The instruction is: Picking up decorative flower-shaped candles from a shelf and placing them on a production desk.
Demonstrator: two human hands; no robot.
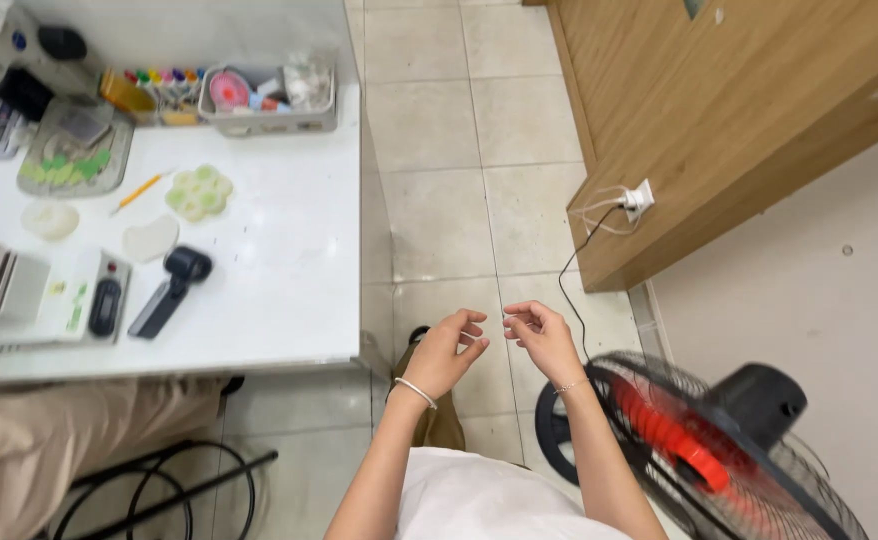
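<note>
My left hand (446,352) and my right hand (542,340) hover close together above the tiled floor, to the right of a white table (289,290). The fingertips of both hands are curled toward each other and pinched, as if on something very thin; nothing is clearly visible between them. A thin bracelet circles each wrist. My white shirt (479,500) fills the bottom of the view.
A standing fan (699,450) with red blades is at my lower right. A wooden cabinet (719,110) carries a white plug and cable (631,203). The table holds a black handheld tool (171,288), pale moulds (199,192), a scale (44,295) and a tray of supplies (269,95). Another person's leg (49,440) is at lower left.
</note>
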